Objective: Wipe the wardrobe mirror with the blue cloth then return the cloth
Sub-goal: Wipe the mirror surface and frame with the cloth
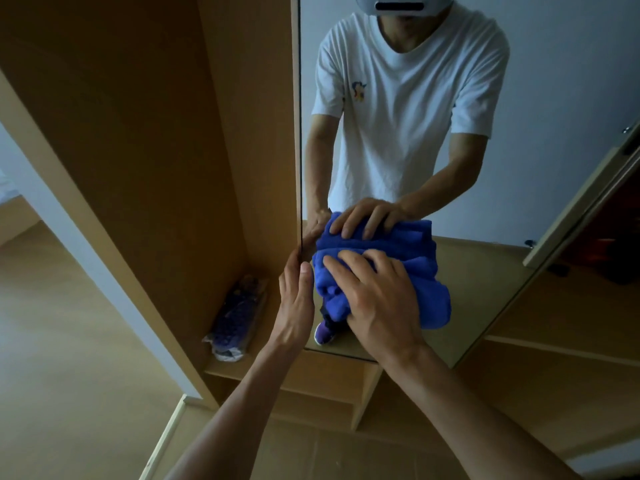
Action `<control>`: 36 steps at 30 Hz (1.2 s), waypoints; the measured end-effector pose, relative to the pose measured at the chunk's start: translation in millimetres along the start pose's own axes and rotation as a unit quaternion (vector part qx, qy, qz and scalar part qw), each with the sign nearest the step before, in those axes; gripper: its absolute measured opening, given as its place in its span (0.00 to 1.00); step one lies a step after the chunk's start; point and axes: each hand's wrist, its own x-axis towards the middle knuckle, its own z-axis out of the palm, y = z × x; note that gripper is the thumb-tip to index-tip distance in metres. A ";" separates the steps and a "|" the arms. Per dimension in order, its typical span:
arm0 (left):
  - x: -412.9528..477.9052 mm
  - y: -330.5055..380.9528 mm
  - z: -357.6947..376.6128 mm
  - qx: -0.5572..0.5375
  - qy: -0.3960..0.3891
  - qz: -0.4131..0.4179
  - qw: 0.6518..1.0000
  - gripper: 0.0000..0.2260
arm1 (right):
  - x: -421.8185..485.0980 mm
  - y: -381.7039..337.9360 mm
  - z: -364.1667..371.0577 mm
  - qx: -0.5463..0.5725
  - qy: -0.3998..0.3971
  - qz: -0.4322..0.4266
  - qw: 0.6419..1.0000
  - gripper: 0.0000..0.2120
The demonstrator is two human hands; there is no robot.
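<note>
Cloth: blue cloth point(427, 289) bunched into thick folds and flat against the lower part of the wardrobe mirror point(554, 98), near its left edge; its reflection meets it just above
Right hand: right hand point(379, 301) lies on top of the cloth with fingers point(348, 263) spread and nearly straight, pressing it onto the glass – palm over the cloth's lower left part
Left hand: left hand point(294, 306) stands edge-on at the mirror's left edge, fingers straight and together, tips touching the edge of the door; it holds nothing, and the thumb rests just beside the cloth
Mirror: tall glass panel on a light wooden door, bottom edge just below the hands; it shows a person in a white T-shirt point(408, 116) with both arms reaching forward, and a purple shoe point(323, 333) under the cloth
Wardrobe: open wooden compartment point(156, 133) to the left of the mirror, with a shelf point(266, 358) at its base
Shelf: a plastic-wrapped package point(235, 313) with something bluish inside lies in the back corner – contents too blurred to tell
Floor: pale wood floor point(69, 341) at lower left
</note>
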 end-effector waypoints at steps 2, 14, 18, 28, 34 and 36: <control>-1.0 0.9 3.1 0.003 -0.001 0.003 1.000 0.25 | 7.3 7.7 -11.9 -0.006 0.028 0.008 1.000 0.27; 4.4 -7.1 7.8 0.067 0.044 0.036 0.996 0.27 | -30.0 16.3 19.0 -0.030 -0.027 0.015 0.999 0.30; 6.2 -19.1 10.0 0.072 0.051 0.063 0.994 0.26 | -49.4 16.6 33.0 -0.041 -0.057 -0.001 0.998 0.31; 10.1 -27.9 25.7 0.044 0.102 0.148 0.983 0.34 | -14.7 36.4 -0.2 -0.047 0.118 0.008 0.992 0.21; 26.1 -25.9 36.5 0.031 0.151 0.270 0.951 0.36 | -31.0 30.6 25.2 -0.075 0.150 -0.019 0.986 0.23; 28.1 -34.0 36.9 0.038 0.161 0.292 0.942 0.37 | -32.2 30.1 31.3 -0.087 0.165 -0.016 0.982 0.23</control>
